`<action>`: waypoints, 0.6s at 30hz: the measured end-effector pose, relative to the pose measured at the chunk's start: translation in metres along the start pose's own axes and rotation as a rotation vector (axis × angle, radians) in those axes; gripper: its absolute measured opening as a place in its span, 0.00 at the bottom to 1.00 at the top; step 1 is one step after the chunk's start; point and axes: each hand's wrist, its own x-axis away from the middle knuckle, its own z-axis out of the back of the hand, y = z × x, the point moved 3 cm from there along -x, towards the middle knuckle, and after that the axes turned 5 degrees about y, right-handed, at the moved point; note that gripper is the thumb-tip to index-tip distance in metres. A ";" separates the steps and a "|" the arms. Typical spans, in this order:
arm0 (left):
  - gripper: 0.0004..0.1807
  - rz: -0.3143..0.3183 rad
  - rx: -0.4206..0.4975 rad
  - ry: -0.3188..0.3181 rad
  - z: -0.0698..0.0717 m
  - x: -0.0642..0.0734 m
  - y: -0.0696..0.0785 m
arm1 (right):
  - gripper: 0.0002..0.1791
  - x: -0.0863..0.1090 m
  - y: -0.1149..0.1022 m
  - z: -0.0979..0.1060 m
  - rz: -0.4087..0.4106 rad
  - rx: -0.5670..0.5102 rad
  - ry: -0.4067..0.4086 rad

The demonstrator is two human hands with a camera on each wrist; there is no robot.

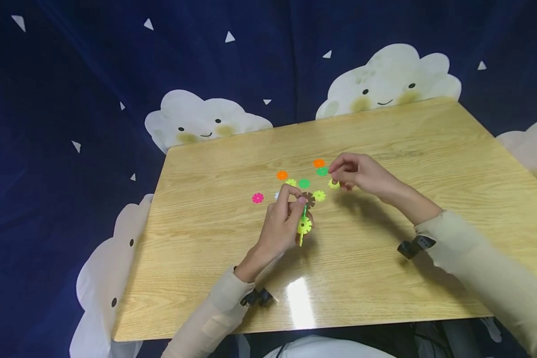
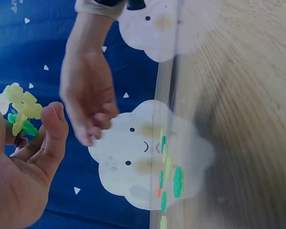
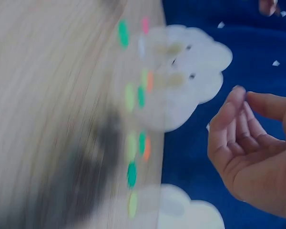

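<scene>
1. Fingers of the left hand gripped a small cluster of joined notched discs, thumb on one side and fingertips on the other, above the near-middle part of the wooden desk.
2. That cluster showed yellow pieces, a green piece and a brown disc at the far end, near the thumb.
3. Right-hand fingers were loosely bent, thumb tip close to the forefinger; as far as the soft view allowed, they held nothing. The right hand hung above the desk, casting a shadow on the wood.
4. From the head camera, its fingertips partly overlapped a yellow disc.
5. Loose discs lay flat, straight on the desk, around and beyond the hands: a pink disc at the left end, an orange disc, and a green disc near the middle.
6. Farther back, a second orange disc lay just beside another green one, and a pale disc was partly hidden by the left hand.
7. Both arms wore beige sleeves, with a black device at each wrist.
8. Behind the desk hung a dark blue cloth with white triangles and cloud shapes.
</scene>
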 end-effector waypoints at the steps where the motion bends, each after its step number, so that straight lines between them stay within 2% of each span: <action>1: 0.06 0.006 0.004 0.003 0.000 0.000 0.000 | 0.10 -0.003 0.005 0.003 -0.007 0.033 0.016; 7: 0.04 0.012 -0.012 0.024 0.004 -0.001 0.003 | 0.12 -0.015 0.031 0.014 -0.019 0.247 0.029; 12: 0.04 0.013 -0.015 0.021 0.005 -0.002 0.003 | 0.18 -0.019 0.043 0.016 0.038 0.463 0.001; 18: 0.04 0.020 0.013 0.009 0.006 -0.003 0.003 | 0.27 -0.024 0.054 0.008 0.078 0.521 -0.079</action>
